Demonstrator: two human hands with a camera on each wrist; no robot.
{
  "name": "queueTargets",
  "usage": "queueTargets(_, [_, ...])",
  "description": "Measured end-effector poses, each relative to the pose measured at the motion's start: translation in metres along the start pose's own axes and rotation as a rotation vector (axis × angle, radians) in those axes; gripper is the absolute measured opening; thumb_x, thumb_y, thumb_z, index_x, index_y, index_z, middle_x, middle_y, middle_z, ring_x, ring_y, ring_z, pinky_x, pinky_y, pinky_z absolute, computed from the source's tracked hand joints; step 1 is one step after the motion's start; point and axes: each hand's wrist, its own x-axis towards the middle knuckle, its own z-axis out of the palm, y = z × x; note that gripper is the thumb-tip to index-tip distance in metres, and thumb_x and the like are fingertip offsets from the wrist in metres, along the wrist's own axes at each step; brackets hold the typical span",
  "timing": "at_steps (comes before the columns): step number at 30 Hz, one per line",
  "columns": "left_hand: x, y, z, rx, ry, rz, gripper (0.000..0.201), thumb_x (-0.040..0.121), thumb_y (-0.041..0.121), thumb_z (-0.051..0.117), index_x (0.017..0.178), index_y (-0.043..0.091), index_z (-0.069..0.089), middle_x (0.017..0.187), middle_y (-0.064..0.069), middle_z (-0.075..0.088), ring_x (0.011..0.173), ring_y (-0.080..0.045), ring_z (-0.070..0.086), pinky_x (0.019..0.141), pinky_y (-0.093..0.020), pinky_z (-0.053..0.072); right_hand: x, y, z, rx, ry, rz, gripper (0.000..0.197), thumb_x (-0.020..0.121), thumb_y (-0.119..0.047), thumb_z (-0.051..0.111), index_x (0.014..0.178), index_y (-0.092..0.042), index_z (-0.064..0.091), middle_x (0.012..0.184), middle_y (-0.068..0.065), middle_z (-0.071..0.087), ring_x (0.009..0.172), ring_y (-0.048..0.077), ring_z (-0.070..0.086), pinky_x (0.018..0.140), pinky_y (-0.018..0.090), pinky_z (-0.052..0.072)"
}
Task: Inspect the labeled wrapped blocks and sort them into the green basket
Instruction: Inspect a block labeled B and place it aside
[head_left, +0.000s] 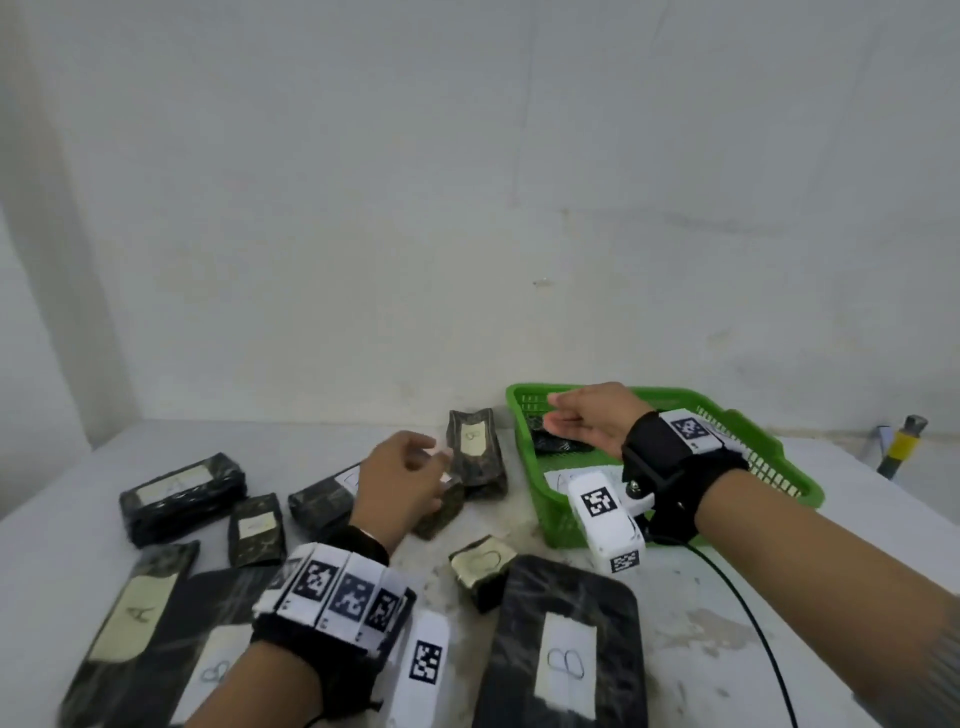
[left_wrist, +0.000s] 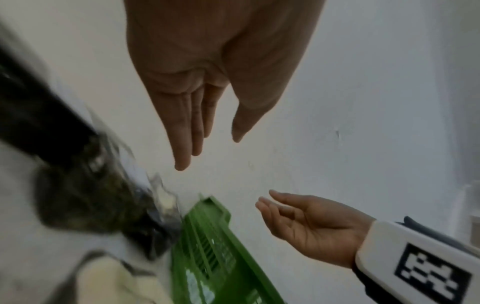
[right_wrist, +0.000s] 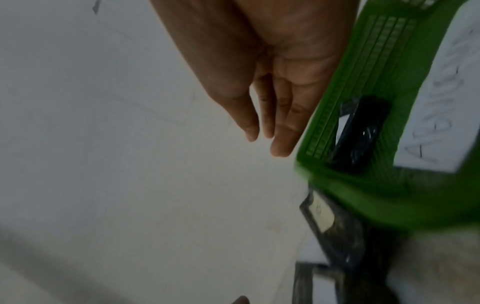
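Observation:
Several dark wrapped blocks with pale labels lie on the white table. The green basket stands at the right rear, with one dark wrapped block and a white paper sheet inside. My right hand hovers over the basket's near-left corner, fingers straight, holding nothing. My left hand hovers above the middle blocks, fingers relaxed and empty, just left of an upright block. In the left wrist view the left hand shows straight fingers, and the right hand is loosely cupped beside the basket.
A block labelled A and a long one lie at left. A large flat block labelled B sits near the front, a small one behind it. A wall rises behind the table. A black cable trails at right.

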Motion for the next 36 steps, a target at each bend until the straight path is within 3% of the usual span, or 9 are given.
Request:
queueTargets(4, [-0.026, -0.002, -0.056, 0.053, 0.090, 0.083, 0.003, 0.091, 0.015, 0.066, 0.093, 0.013, 0.063, 0.093, -0.018, 0.066, 0.088, -0.035, 0.069, 0.065, -0.038, 0.058, 0.004, 0.017, 0.051, -0.007, -0.039, 0.027, 0.010, 0.096, 0.000, 0.056, 0.104, 0.006, 0.056, 0.090, 0.014, 0.055, 0.076, 0.019, 0.055, 0.084, 0.035, 0.054])
queueTargets(7, [-0.040, -0.005, -0.084, 0.060, 0.120, 0.106, 0.005, 0.092, 0.015, 0.065, 0.096, 0.013, 0.062, 0.089, -0.016, 0.066, 0.087, -0.034, 0.068, 0.069, -0.040, 0.059, 0.015, 0.029, 0.083, -0.260, -0.031, -0.010, 0.012, 0.098, -0.004, 0.055, 0.091, 0.003, 0.061, 0.088, 0.010, 0.057, 0.077, 0.023, 0.052, 0.087, 0.037, 0.050])
queueTargets(10, [-0.048, -0.010, -0.104, 0.075, 0.125, 0.106, 0.004, 0.091, 0.014, 0.065, 0.095, 0.014, 0.062, 0.085, -0.012, 0.067, 0.083, -0.036, 0.069, 0.069, -0.045, 0.060, 0.038, 0.049, 0.097, -0.763, 0.007, -0.057, 0.034, 0.101, -0.021, 0.049, 0.120, 0.003, 0.061, 0.121, 0.014, 0.061, 0.108, 0.032, 0.060, 0.102, 0.040, 0.046])
queueTargets(14, [-0.046, -0.020, -0.125, 0.076, 0.125, 0.068, 0.004, 0.091, 0.018, 0.066, 0.092, 0.019, 0.063, 0.087, -0.009, 0.068, 0.083, -0.031, 0.070, 0.074, -0.049, 0.060, 0.076, 0.080, 0.101, -1.272, -0.038, -0.079, 0.039, 0.103, -0.016, 0.038, 0.130, 0.006, 0.055, 0.137, 0.023, 0.055, 0.125, 0.037, 0.055, 0.106, 0.044, 0.043])
queueTargets(21, [-0.037, -0.034, -0.139, -0.018, 0.129, 0.044, 0.003, 0.091, 0.015, 0.067, 0.094, 0.017, 0.066, 0.083, -0.007, 0.069, 0.078, -0.028, 0.070, 0.077, -0.045, 0.060, 0.015, 0.061, 0.121, -1.590, -0.126, -0.064, 0.027, 0.097, -0.018, 0.051, 0.114, -0.001, 0.062, 0.116, 0.020, 0.066, 0.107, 0.033, 0.064, 0.096, 0.040, 0.051])
queueTargets(26, [-0.037, -0.032, -0.137, -0.050, 0.100, 0.033, 0.002, 0.092, 0.014, 0.065, 0.093, 0.016, 0.066, 0.084, -0.010, 0.071, 0.077, -0.022, 0.072, 0.076, -0.043, 0.060, 0.039, 0.074, 0.118, -1.484, -0.107, 0.031, 0.025, 0.093, -0.019, 0.054, 0.107, -0.003, 0.065, 0.111, 0.019, 0.067, 0.093, 0.030, 0.063, 0.090, 0.036, 0.053])
queueTargets(30, [-0.040, -0.029, -0.137, -0.053, 0.092, 0.022, 0.002, 0.092, 0.014, 0.065, 0.092, 0.016, 0.066, 0.089, -0.013, 0.072, 0.073, -0.017, 0.072, 0.072, -0.038, 0.060, 0.092, 0.082, 0.106, -1.317, -0.006, -0.031, 0.031, 0.095, -0.025, 0.051, 0.110, -0.003, 0.066, 0.117, 0.019, 0.069, 0.102, 0.033, 0.067, 0.091, 0.037, 0.055])
queueTargets(34, [-0.046, -0.021, -0.131, -0.086, 0.056, -0.014, 0.002, 0.093, 0.013, 0.063, 0.092, 0.013, 0.065, 0.091, -0.014, 0.070, 0.075, -0.019, 0.070, 0.062, -0.025, 0.056, 0.022, 0.047, 0.119, -0.670, -0.043, -0.012, 0.031, 0.100, -0.010, 0.049, 0.128, 0.002, 0.053, 0.138, 0.019, 0.053, 0.113, 0.030, 0.058, 0.074, 0.024, 0.055])
queueTargets(36, [-0.050, -0.020, -0.129, -0.086, 0.032, -0.023, 0.002, 0.094, 0.012, 0.063, 0.092, 0.013, 0.064, 0.091, -0.014, 0.070, 0.075, -0.018, 0.069, 0.059, -0.021, 0.054, 0.002, 0.039, 0.118, -0.356, 0.011, -0.021, 0.009, 0.099, -0.001, 0.049, 0.101, -0.005, 0.057, 0.130, 0.023, 0.051, 0.104, 0.026, 0.053, 0.077, 0.028, 0.053])
